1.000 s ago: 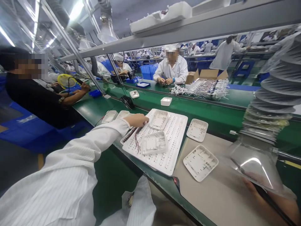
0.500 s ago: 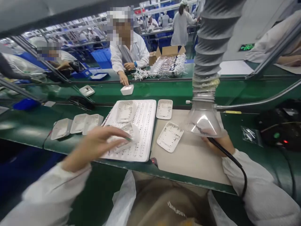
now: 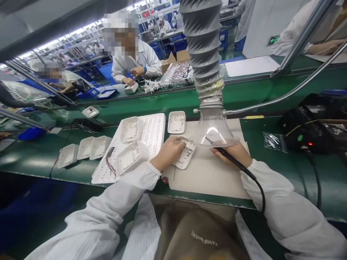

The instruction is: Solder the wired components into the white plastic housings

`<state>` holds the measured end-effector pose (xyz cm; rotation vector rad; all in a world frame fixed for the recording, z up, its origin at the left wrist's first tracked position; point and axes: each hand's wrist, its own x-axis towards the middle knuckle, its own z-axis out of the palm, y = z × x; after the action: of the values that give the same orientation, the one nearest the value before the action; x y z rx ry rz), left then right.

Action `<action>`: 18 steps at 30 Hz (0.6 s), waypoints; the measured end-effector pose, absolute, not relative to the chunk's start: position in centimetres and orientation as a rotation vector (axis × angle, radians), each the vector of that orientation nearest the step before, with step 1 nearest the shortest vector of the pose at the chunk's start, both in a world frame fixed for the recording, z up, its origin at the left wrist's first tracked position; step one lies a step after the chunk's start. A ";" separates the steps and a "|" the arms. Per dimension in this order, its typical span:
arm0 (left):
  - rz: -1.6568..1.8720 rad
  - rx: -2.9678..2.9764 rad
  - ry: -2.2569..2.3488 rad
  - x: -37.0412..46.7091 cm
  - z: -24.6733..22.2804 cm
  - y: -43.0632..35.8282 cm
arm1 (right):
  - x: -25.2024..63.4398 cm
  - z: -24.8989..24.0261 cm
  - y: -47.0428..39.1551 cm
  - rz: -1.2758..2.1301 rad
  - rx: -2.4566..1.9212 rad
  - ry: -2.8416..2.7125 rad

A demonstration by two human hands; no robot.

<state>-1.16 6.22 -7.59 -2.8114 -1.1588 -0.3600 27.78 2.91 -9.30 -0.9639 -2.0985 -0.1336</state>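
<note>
My left hand [image 3: 172, 151] is closed in a pinch over the left side of a shallow white plastic tray [image 3: 187, 157]. A thin dark wire [image 3: 174, 173] trails below its fingers; the fingertips' exact hold is partly hidden. My right hand [image 3: 235, 153] grips a black-handled soldering iron [image 3: 226, 153] with its cord running down past the wrist. The iron's tip end shows through a clear fume hood [image 3: 214, 133], just right of the tray. Small dark parts are in the tray, which lies on a beige work mat [image 3: 211, 177].
To the left, a white perforated foam board [image 3: 153, 133] carries white trays and a bundle of dark red wires [image 3: 110, 162]. Another white tray [image 3: 176, 122] stands behind the mat. A black soldering station [image 3: 300, 126] is at right. Across the bench a co-worker [image 3: 135, 63] handles a white tray.
My left hand has moved right, from above the foam board to the tray on the mat. My right hand keeps the soldering iron under the hood. The view has shifted.
</note>
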 end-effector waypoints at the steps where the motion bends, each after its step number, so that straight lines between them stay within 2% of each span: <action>1: -0.365 -2.794 -1.153 -1.1 -7.9 6.2 | 27.7 -9.2 2.8 -0.136 -0.957 -2.093; 9: -0.373 -2.802 -1.056 -0.7 -8.7 6.6 | 27.3 -8.9 2.4 -0.123 -0.917 -2.080; 18: 0.124 -2.949 -0.956 -0.7 -4.4 3.2 | 27.3 -8.7 2.2 -0.147 -0.930 -2.097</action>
<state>-0.66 3.19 -4.43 -2.9487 -0.9564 0.1241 27.35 2.22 -8.74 -0.9303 -2.0973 -0.1471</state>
